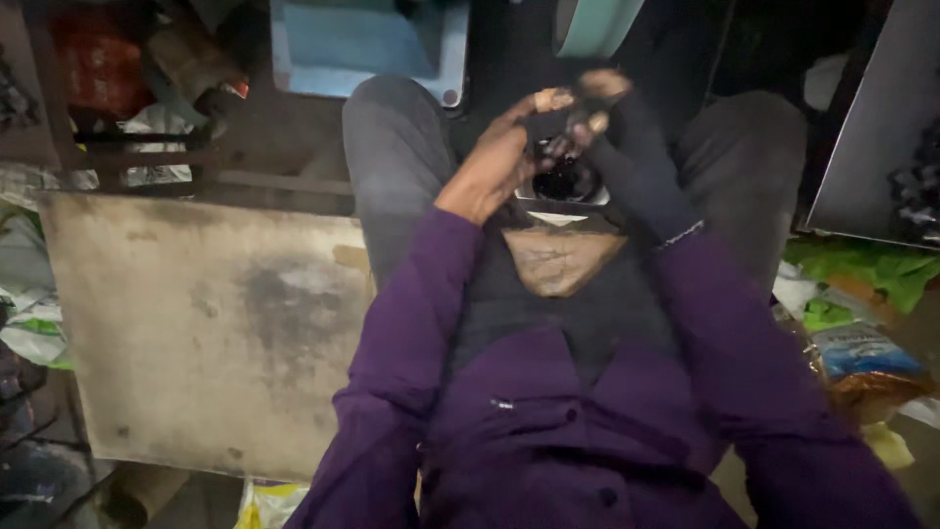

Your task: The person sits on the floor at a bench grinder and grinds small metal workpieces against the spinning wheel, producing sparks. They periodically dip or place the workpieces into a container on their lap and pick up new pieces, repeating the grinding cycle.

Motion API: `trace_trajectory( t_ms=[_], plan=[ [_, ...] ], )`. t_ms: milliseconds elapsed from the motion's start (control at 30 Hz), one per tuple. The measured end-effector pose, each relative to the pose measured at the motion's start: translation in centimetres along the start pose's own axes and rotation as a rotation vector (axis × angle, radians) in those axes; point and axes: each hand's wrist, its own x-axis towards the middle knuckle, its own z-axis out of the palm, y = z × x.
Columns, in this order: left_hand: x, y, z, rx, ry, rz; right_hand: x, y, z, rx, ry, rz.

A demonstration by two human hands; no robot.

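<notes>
My left hand [494, 162], bare, and my right hand [612, 127], in a dark fingerless glove, meet over my lap, fingertips pinching a small dark shiny part [566, 178] between my knees. It looks rigid, light, greasy, so likely slippery; I'd grip its rim from both sides. Stained board [206, 333] lies left.

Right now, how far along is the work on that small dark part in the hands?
Mid-job. Both hands grip the small dark part over the lap: bare left hand, dark-gloved right hand. Nothing finished shows; the stained board beside the leg is bare. The part itself is too dark to judge.
</notes>
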Motion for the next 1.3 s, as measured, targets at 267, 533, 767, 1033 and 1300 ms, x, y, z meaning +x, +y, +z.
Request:
trace_trajectory(
  t_ms=[267,533,767,1033,1300],
  plan=[
    [2.5,-3.5,3.0,-0.19,-0.008,0.29,2.3,2.1,0.6,0.463,0.265,0.03],
    [1.0,-2.7,4.7,-0.303,-0.064,0.202,1.1,2.9,-0.4,0.186,0.327,-0.158],
    [0.3,-1.8,3.0,0.295,0.196,0.364,1.1,0.8,1.3,0.002,0.038,-0.012],
    [2.4,-0.1,2.5,0.416,0.39,0.322,3.8,2.4,1.7,0.175,0.06,-0.007],
    [2.4,-0.7,0.7,-0.16,0.18,0.132,0.0,2.1,1.7,-0.073,0.186,-0.201]
  ],
)
